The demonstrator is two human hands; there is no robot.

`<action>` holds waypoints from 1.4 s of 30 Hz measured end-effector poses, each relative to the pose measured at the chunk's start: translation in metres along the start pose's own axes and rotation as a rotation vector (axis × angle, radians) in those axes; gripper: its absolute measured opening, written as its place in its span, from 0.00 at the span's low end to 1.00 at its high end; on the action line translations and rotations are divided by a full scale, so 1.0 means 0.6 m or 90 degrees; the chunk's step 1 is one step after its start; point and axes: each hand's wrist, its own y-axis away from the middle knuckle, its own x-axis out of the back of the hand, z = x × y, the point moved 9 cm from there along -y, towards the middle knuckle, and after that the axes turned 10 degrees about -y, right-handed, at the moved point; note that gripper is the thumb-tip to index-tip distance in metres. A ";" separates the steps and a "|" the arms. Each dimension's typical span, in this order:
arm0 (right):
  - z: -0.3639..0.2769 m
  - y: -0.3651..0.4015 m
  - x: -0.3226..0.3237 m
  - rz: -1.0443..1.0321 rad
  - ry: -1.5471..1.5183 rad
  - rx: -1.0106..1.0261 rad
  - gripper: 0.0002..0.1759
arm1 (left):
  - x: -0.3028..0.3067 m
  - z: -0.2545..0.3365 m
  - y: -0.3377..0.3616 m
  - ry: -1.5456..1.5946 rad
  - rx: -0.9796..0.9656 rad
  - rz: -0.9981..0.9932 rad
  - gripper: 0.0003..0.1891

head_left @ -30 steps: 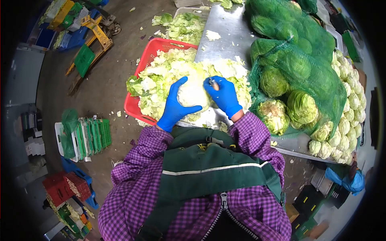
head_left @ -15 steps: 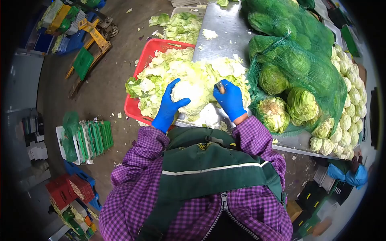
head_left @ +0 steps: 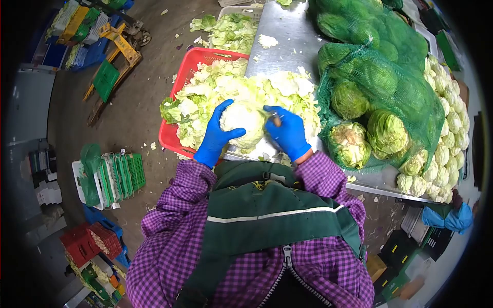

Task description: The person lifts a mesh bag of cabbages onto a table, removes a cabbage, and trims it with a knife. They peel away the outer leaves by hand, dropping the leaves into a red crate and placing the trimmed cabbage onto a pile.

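My left hand, in a blue glove, grips the left side of a pale, trimmed cabbage head. At the head's right side is my right hand, also gloved in blue, with its fingers wrapped round a brownish handle; any blade is hidden or blurred. Loose pale leaves fill the red crate on the left and pile up beyond the head on the metal table.
Green net bags of cabbages lie on the table's right, with whole heads at their opening. Trimmed heads are stacked at the far right. A crate of leaves stands behind the red one. Another person's blue-covered arm shows at the right.
My right hand has moved left, closer to the cabbage head, with the handle. My left hand has barely moved and still grips the head.
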 end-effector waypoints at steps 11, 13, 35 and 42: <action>-0.057 -0.021 0.007 -0.082 -0.187 0.083 0.34 | -0.007 0.024 0.004 0.023 0.041 -0.054 0.47; -0.034 -0.038 0.004 -0.025 -0.147 0.066 0.18 | -0.008 0.024 0.003 -0.029 0.023 -0.063 0.48; -0.065 -0.029 0.051 0.030 -0.143 0.080 0.24 | -0.004 0.071 0.011 -0.134 -0.152 -0.121 0.53; -0.033 -0.039 0.066 0.054 -0.051 0.051 0.11 | -0.011 0.098 0.017 -0.215 -0.209 -0.123 0.54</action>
